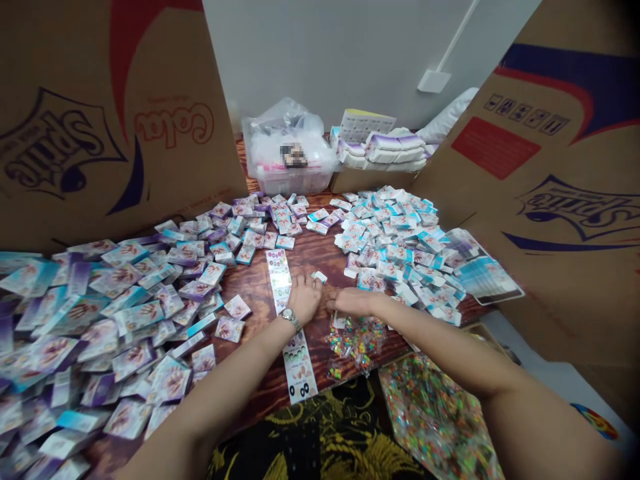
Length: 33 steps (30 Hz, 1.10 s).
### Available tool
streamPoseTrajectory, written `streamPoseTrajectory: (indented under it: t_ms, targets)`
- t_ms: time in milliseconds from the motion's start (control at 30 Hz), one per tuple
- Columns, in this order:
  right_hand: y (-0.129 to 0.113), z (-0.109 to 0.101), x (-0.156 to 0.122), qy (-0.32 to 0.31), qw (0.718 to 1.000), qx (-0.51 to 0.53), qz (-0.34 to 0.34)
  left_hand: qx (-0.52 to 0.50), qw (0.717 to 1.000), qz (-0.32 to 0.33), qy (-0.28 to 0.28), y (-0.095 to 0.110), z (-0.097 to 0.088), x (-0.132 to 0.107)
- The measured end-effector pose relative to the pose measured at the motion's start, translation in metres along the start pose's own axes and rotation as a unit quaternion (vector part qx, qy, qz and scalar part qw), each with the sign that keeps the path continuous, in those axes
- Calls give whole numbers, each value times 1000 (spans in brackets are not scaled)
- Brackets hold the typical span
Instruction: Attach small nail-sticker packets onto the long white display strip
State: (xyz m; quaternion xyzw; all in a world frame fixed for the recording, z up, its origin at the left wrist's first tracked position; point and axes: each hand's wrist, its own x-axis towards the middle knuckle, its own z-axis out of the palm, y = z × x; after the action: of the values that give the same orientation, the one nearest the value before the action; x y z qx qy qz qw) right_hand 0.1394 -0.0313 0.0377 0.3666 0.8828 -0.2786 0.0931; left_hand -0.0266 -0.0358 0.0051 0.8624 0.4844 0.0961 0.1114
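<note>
Left hand [304,300]: palm down, fingers bunched, fingertips against a small white-and-teal packet [319,277] on bare wood. Contact yes, grip can't tell. Packet is lying flat-ish, just past the fingertips, between the two hands, slightly toward the far side. Print on it too small to read.

Right hand [353,302]: palm down, fingers loosely extended toward the left hand, open, nothing visible in it. Fingertips just beside the left hand.

Left wrist has a silver wristwatch [291,320] and lies across a long printed card strip [279,280]. Clear bag of multicoloured small pieces [356,343] sits just below the right hand. Bigger clear sheet-like pack of similar pieces [435,417] is at lower right.

Dark wood tabletop [260,300] carries two heaps of hand-printed packets: purple-edged heap [115,320] left of the hands, teal-edged heap [395,247] to the right. Sprite-printed cardboard panels [65,147] stand behind the left heap.
</note>
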Motion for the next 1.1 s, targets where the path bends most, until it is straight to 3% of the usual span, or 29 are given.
streamPoseTrajectory:
  t_ms: [133,367,567,667,733,833,933,1000,1100]
  targets:
    - [9,2,-9,7,999,-4,-33,-16,1000,6,-5,-4,-2,0]
    - [16,0,-37,106,994,26,-5,-88,995,6,45,-23,-30,-27]
    - [-17,-12,-41,227,973,35,-13,-186,980,-29,62,-30,-40,-73]
    - [-38,-16,-38,339,938,-28,-64,-228,972,-37,53,-27,-41,-92]
    - [-47,-15,-35,381,910,-114,-119,-251,966,-33,50,-24,-42,-101]
    - [-53,-11,-29,384,872,-230,-199,-276,959,-30,54,-21,-49,-111]
    - [-56,-9,-25,381,848,-281,-236,-294,953,-36,57,-20,-58,-117]
    - [-59,-10,-23,372,848,-283,-249,-297,952,-46,55,-19,-64,-120]
    - [-65,-14,-23,340,873,-245,-249,-283,955,-62,59,-17,-69,-123]
